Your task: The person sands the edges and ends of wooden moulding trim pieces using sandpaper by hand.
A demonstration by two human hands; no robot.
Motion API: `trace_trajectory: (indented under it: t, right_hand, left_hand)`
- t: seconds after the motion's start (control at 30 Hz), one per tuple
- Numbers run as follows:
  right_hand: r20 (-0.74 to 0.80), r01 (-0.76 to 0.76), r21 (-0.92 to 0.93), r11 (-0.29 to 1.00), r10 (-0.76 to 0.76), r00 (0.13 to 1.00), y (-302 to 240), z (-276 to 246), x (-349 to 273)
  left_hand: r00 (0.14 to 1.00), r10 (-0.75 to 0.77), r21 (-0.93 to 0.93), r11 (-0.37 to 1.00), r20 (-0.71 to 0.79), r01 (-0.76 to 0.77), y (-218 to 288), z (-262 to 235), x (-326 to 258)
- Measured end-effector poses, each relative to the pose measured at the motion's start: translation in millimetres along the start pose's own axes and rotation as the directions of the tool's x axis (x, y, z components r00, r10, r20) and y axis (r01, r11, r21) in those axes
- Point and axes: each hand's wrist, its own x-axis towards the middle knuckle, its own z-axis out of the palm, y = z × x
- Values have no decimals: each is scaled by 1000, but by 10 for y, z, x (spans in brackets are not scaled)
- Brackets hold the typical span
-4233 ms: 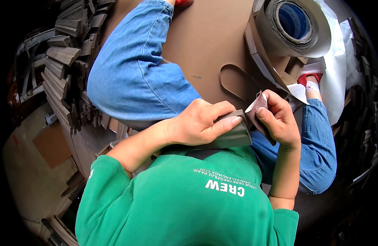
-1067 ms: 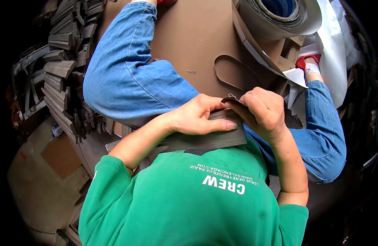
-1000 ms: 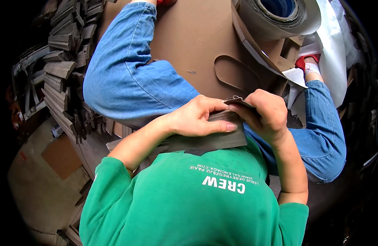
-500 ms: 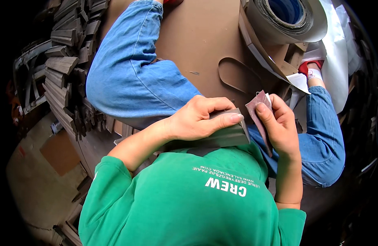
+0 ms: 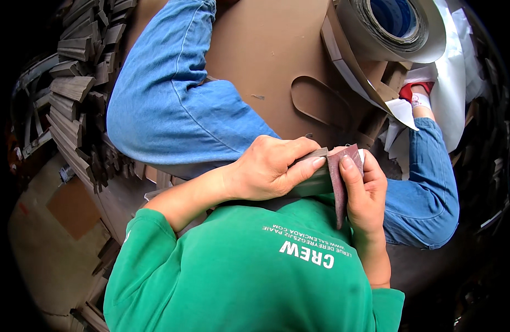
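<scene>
My left hand (image 5: pixel 274 169) is closed round a grey-brown piece of moulding (image 5: pixel 314 182), its thumb and fingers near the cut end. The piece lies across my lap against the green shirt, and its far part is hidden by my hand and forearm. In my right hand (image 5: pixel 365 185) is a folded sheet of reddish-brown sandpaper (image 5: pixel 339 185), pinched between thumb and fingers. The sandpaper stands against the end of the moulding, right beside my left thumb tip.
Stacked lengths of similar moulding (image 5: pixel 72 110) fill the left side. A big roll of whitish sheeting (image 5: pixel 432 39) stands at the far right beside cardboard. A brown board (image 5: pixel 255 50) with an oval cutout or mark (image 5: pixel 320 102) lies between my legs.
My right hand has moved left and slightly nearer, bringing the sandpaper from apart to the moulding's end. The moulding has turned, so less of its face shows.
</scene>
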Motion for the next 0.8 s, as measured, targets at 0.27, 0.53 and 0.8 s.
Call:
trace_trajectory:
  t: [0.27,0.53,0.8]
  right_hand:
    - [27,113,-55,992,-111,993,-1,-101,135]
    - [517,295,-470,832,-12,856,-355,-217,585]
    - [556,323,-317,892,-101,825,-259,-357,631]
  left_hand:
    - [999,2,-19,1000,50,-1,-72,-66,-24]
    - [990,7,-232,972,144,27,-106,-78,7]
    - [974,-31,-219,972,225,81,-116,-99,-3]
